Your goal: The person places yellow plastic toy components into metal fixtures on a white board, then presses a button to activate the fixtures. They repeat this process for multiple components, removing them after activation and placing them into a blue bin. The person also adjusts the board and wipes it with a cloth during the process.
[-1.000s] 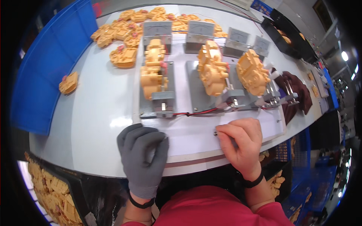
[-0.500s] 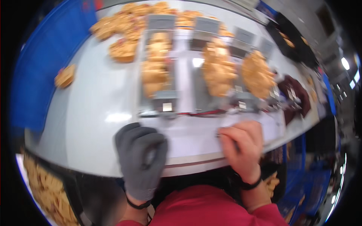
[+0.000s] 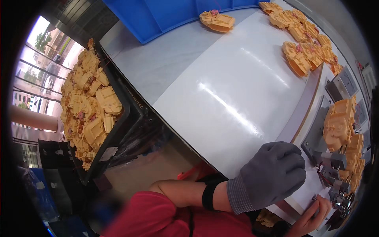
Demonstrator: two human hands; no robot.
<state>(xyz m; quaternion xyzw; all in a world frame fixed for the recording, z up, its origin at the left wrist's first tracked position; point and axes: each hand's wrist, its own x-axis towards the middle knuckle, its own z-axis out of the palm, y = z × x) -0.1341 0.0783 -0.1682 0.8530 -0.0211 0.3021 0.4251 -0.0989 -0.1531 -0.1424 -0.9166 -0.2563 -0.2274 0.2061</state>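
My left hand [image 3: 272, 173], in a grey glove with a black wrist strap, rests knuckles up on the white table [image 3: 237, 91] near its front edge, fingers curled under and nothing visible in them. It lies just left of grey metal fixtures [image 3: 331, 160] loaded with orange plastic parts [image 3: 339, 122]. My right hand [image 3: 314, 215] is bare and only partly in view at the lower right, fingers bent at the table's edge beside the fixtures' small metal pieces. Whether it holds anything is hidden.
A black tray [image 3: 118, 130] heaped with orange parts [image 3: 89, 106] stands below the table on my left. A blue bin [image 3: 169, 15] sits at the back, one orange part [image 3: 217, 21] beside it. More orange parts [image 3: 304, 43] are piled at the far right.
The view has swung to the left, bringing the black tray of parts into sight. Both hands remain at the table's front edge near the fixtures; my left fingers look more curled.
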